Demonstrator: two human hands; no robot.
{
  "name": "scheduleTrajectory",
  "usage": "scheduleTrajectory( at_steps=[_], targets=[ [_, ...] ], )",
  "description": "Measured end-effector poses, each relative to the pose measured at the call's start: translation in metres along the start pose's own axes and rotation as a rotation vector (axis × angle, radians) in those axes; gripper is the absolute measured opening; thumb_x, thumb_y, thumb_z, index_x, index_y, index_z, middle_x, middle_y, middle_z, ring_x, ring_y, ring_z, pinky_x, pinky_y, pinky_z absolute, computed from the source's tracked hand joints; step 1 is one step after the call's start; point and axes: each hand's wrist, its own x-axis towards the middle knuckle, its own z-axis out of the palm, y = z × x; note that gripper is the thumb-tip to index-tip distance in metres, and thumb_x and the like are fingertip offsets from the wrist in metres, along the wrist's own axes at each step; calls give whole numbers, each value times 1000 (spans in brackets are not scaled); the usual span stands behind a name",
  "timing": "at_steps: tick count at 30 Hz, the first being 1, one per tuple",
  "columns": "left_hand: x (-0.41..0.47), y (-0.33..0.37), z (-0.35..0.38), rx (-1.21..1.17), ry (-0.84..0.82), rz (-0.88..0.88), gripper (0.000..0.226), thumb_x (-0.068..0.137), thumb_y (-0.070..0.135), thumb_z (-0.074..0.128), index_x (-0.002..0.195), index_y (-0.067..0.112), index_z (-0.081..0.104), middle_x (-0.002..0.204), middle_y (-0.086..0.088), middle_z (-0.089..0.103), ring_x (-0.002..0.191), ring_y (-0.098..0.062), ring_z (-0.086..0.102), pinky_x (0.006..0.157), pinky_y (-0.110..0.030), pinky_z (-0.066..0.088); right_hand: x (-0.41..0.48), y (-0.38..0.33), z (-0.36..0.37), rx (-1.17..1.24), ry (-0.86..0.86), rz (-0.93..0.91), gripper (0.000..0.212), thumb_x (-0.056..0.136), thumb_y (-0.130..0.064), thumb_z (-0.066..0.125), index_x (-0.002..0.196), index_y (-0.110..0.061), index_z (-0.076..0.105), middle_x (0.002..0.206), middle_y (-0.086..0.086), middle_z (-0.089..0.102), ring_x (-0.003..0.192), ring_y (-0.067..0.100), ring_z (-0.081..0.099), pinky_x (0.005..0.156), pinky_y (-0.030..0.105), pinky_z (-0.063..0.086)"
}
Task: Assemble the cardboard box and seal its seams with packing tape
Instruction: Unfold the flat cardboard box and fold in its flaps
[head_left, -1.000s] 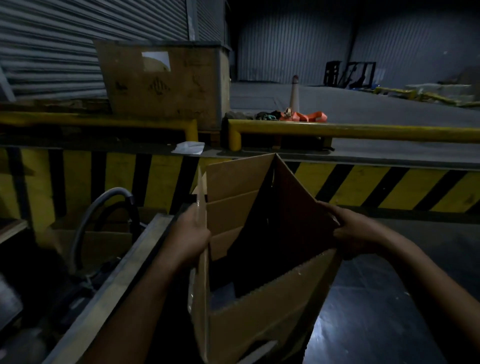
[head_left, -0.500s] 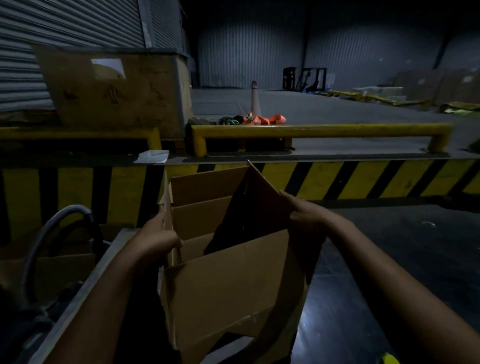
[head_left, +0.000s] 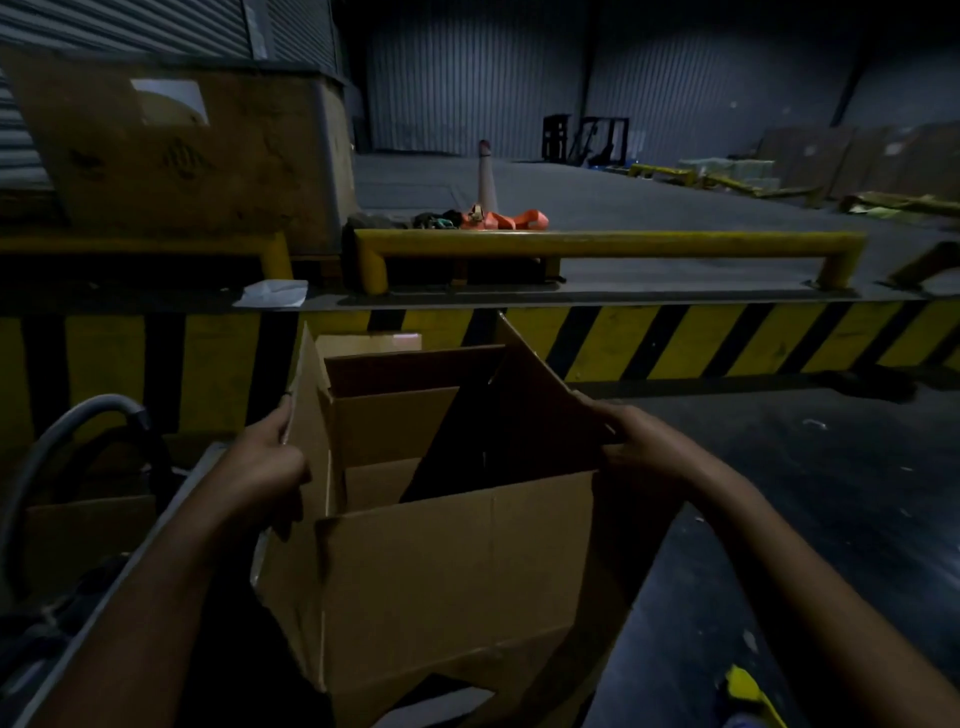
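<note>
A brown cardboard box (head_left: 457, 566) is held up in front of me, opened into a square tube with its top flaps standing up and a dark inside. My left hand (head_left: 265, 467) grips the box's left wall and flap. On the other side my right hand (head_left: 631, 441) holds the right wall near the upper edge. The bottom of the box is out of sight at the frame's lower edge. No packing tape is visible.
A yellow-and-black striped dock edge (head_left: 675, 343) runs across behind the box, with a yellow rail (head_left: 597, 241) above it. A large cardboard crate (head_left: 176, 156) stands at back left. A grey hose (head_left: 62, 431) and a wooden board (head_left: 130, 566) lie to the left. Dark floor (head_left: 805, 519) spreads right.
The box has been pulled from a flattened skew into a squarer open shape, my hands moving apart. The view has swung to the right.
</note>
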Motion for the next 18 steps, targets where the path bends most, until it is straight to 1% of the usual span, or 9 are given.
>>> scheduleTrajectory(
  at_steps=[4,6,8,11,14,15,16,17,18],
  targets=[
    [1,-1,2,3,-25,21,79,98,-5,46,152,46,19,91,1,47,72,-26,54,50,-32,41,-22,-12,5,-22,29,33,82,92,-4,59,153,-44,22,136,-1,58,114,18,62,90,35,55],
    [5,-5,1,-9,-24,4,79,97,-4,47,154,43,18,107,-7,55,82,-29,58,55,-35,45,-29,-19,10,-36,52,38,83,93,-6,59,153,-45,18,134,3,60,112,19,63,87,33,55],
    [9,-11,-2,-28,-17,-12,80,96,-1,51,156,42,18,131,-15,52,97,-32,59,66,-41,51,-31,-25,12,-56,58,63,82,94,-8,58,154,-44,16,135,4,60,113,20,62,83,29,51],
    [11,-16,-2,-64,-24,4,79,96,2,53,155,41,19,119,-8,53,97,-28,58,72,-42,52,-33,-31,8,-148,97,91,71,97,-23,58,152,-44,20,132,4,63,109,20,64,83,34,54],
    [12,-17,0,-68,-17,20,78,96,0,50,156,39,19,116,-4,47,94,-24,54,68,-36,47,-48,-43,12,-239,282,43,53,99,-45,45,150,-36,31,126,5,65,101,18,64,72,31,51],
    [13,-18,0,-66,-15,19,78,96,0,49,156,39,18,119,-4,45,94,-24,54,66,-35,46,-55,-49,18,-240,347,6,53,99,-50,40,149,-34,35,130,4,63,107,18,63,76,30,50],
    [13,-18,1,-67,-17,16,79,97,0,49,156,40,18,120,-4,43,92,-24,53,65,-35,45,-65,-56,27,-248,392,-45,55,98,-54,35,148,-31,38,136,4,59,117,19,59,89,33,49],
    [13,-18,1,-65,-15,17,78,97,1,49,156,41,17,120,-4,43,91,-24,53,63,-35,45,-73,-63,37,-273,410,-99,59,97,-59,30,147,-29,41,142,4,55,127,21,54,106,42,42],
    [13,-17,2,-63,-11,26,78,97,2,49,156,42,17,117,-4,45,90,-25,54,63,-36,46,-80,-67,48,-333,411,-152,65,95,-64,25,146,-27,43,145,5,52,136,23,46,115,51,28]
  ],
)
